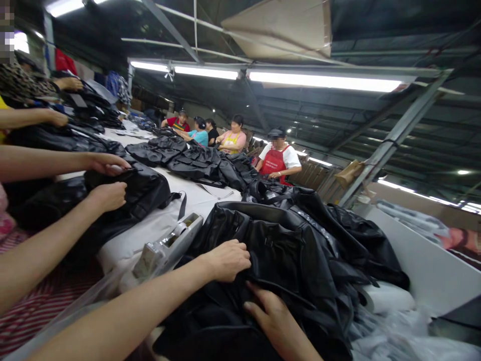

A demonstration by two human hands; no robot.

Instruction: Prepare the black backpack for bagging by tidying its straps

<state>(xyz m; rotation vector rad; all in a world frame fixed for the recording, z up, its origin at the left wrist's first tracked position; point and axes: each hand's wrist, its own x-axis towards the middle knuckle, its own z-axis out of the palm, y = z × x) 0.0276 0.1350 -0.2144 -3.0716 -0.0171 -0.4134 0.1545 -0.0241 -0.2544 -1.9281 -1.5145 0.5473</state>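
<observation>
Hands rest on black jacket pile point(300, 250); left hand point(227, 259) above right hand point(272, 316).

1. We see our left hand point(225, 260) near the lower centre of the frame, bare, with no glove, ring or band on the fingers that show.
2. Our left forearm runs from the lower left edge of the frame up to that hand; it is bare all along the part in view, with no sleeve or cuff and no watch at the wrist.
3. Our right hand point(272, 318) sits at the bottom centre, bare too, without glove or ring.
4. Our right wrist leaves the bottom edge uncovered; no sleeve shows there.
</observation>
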